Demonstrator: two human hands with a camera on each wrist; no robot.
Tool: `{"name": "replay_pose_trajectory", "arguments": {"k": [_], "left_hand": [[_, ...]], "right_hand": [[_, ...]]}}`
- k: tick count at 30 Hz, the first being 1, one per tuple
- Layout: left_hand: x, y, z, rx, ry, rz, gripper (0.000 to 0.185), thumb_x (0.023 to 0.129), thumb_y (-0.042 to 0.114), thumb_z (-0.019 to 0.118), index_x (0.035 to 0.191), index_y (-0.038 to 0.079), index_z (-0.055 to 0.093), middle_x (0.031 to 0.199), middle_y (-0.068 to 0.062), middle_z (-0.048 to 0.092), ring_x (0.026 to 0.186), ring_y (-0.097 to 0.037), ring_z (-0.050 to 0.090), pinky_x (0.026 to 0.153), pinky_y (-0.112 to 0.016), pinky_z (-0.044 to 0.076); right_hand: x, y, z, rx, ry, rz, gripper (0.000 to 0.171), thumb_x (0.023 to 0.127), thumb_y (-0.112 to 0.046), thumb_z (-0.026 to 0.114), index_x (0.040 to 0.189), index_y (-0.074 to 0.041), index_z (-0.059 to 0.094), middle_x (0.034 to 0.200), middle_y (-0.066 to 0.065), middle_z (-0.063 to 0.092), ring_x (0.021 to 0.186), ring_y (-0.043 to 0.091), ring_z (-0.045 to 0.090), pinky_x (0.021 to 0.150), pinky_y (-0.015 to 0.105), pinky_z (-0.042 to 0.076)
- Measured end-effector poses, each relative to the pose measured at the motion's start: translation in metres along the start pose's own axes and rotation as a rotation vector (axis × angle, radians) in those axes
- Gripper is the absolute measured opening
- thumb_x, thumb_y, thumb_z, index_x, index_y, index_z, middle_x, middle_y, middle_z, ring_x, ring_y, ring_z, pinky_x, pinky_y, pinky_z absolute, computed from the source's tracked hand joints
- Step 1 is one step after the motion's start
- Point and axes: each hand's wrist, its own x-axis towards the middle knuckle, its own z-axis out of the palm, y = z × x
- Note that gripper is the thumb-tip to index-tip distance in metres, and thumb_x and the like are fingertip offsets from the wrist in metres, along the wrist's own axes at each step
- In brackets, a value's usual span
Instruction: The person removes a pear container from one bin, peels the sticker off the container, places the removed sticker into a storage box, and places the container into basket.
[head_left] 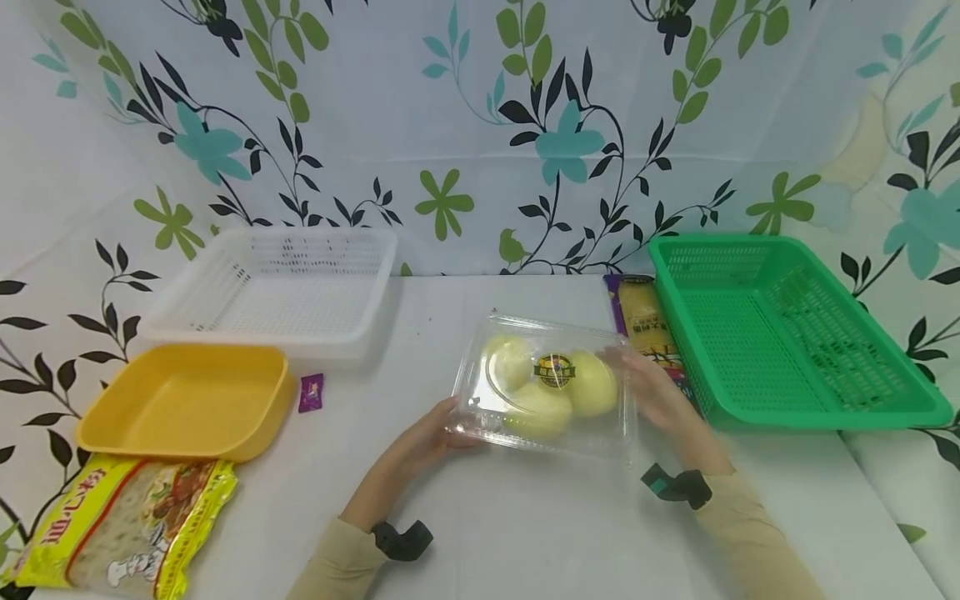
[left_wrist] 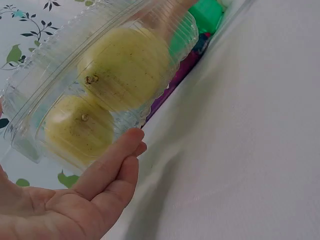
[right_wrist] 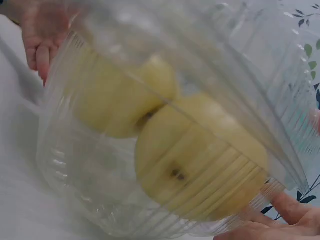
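Note:
Both hands hold a clear plastic clamshell box with three pale yellow pears inside and a round dark-and-gold label on its lid. My left hand grips the near left corner; in the left wrist view its fingers reach under the base. On the opposite side my right hand grips the box, its fingers below the edge in the right wrist view. The box is lifted above the white table and tilted, and the pears rest against its ribbed wall.
A green basket stands at right, with a purple-and-gold packet alongside. At left are a white basket, a yellow tub, a small purple packet and a yellow-edged food bag. Patterned cloth hangs behind.

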Motion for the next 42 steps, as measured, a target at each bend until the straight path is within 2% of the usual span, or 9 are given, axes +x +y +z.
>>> {"name": "replay_pose_trajectory", "arguments": {"k": [4,11,16,23,30,33,36,39,42], "left_hand": [[-0.012,-0.001,-0.01,0.03,0.037,-0.002,0.062,0.095,0.034,0.037,0.131,-0.014,0.022,0.115,-0.019,0.049,0.099,-0.041,0.054,0.092,-0.048,0.036],[-0.027,-0.01,-0.021,-0.01,0.057,-0.068,0.062,0.095,0.033,0.041,0.126,-0.018,0.025,0.108,-0.014,0.057,0.097,-0.038,0.056,0.088,-0.045,0.04],[-0.028,-0.013,-0.023,-0.056,0.019,-0.039,0.058,0.097,0.029,0.039,0.128,-0.019,0.024,0.105,-0.015,0.06,0.096,-0.034,0.057,0.088,-0.045,0.04],[-0.031,-0.015,-0.023,-0.048,-0.009,-0.124,0.064,0.097,0.031,0.037,0.133,-0.016,0.013,0.117,-0.029,0.049,0.099,-0.033,0.056,0.089,-0.042,0.04],[-0.03,-0.018,-0.021,-0.072,-0.053,-0.109,0.063,0.097,0.031,0.035,0.136,-0.012,0.01,0.121,-0.029,0.046,0.1,-0.032,0.056,0.09,-0.043,0.039],[-0.031,-0.019,-0.02,-0.089,-0.061,-0.109,0.064,0.097,0.032,0.034,0.136,-0.012,0.01,0.12,-0.029,0.046,0.1,-0.033,0.056,0.09,-0.043,0.039],[-0.032,-0.02,-0.019,-0.086,-0.055,-0.112,0.063,0.098,0.032,0.033,0.136,-0.013,0.01,0.12,-0.03,0.046,0.099,-0.033,0.056,0.09,-0.043,0.039],[-0.032,-0.019,-0.02,-0.076,-0.053,-0.112,0.063,0.097,0.032,0.034,0.135,-0.013,0.011,0.119,-0.031,0.046,0.099,-0.034,0.055,0.09,-0.043,0.039],[-0.032,-0.018,-0.022,-0.07,-0.061,-0.117,0.065,0.097,0.033,0.036,0.135,-0.013,0.011,0.118,-0.032,0.046,0.099,-0.035,0.055,0.09,-0.043,0.038]], "right_hand": [[0.005,0.018,0.005,-0.074,0.042,-0.071,0.034,0.098,-0.013,0.03,0.105,-0.026,0.061,0.112,-0.007,0.054,0.109,0.011,0.044,0.094,0.031,0.029],[0.012,0.033,0.011,-0.038,0.072,-0.021,0.027,0.098,-0.015,0.036,0.106,-0.022,0.061,0.113,-0.005,0.054,0.11,0.011,0.043,0.104,0.044,0.01],[0.018,0.035,0.012,0.006,0.079,-0.031,0.03,0.098,-0.013,0.035,0.105,-0.021,0.063,0.112,-0.004,0.055,0.11,0.011,0.045,0.105,0.041,0.01],[0.022,0.042,0.012,-0.041,0.108,-0.022,0.022,0.096,-0.023,0.042,0.109,-0.015,0.057,0.112,-0.002,0.053,0.111,0.014,0.042,0.105,0.041,0.008],[0.025,0.038,0.01,-0.059,0.153,0.028,0.042,0.097,-0.02,0.04,0.129,0.006,0.036,0.135,0.023,0.031,0.126,0.031,0.023,0.105,0.038,0.008],[0.025,0.028,0.014,-0.209,0.222,0.104,0.057,0.096,-0.023,0.042,0.134,0.012,0.02,0.14,0.026,0.018,0.13,0.034,0.014,0.105,0.043,0.008],[0.024,0.013,0.021,-0.478,0.292,0.127,0.061,0.094,-0.026,0.047,0.136,0.008,0.022,0.14,0.024,0.023,0.129,0.035,0.018,0.103,0.046,0.015],[0.02,-0.002,0.031,-0.685,0.34,0.029,0.055,0.093,-0.024,0.049,0.134,0.007,0.029,0.136,0.024,0.031,0.126,0.034,0.026,0.101,0.047,0.023],[0.013,-0.014,0.046,-0.707,0.332,-0.084,0.047,0.093,-0.019,0.049,0.131,0.005,0.035,0.135,0.021,0.035,0.127,0.03,0.025,0.101,0.046,0.022]]}}
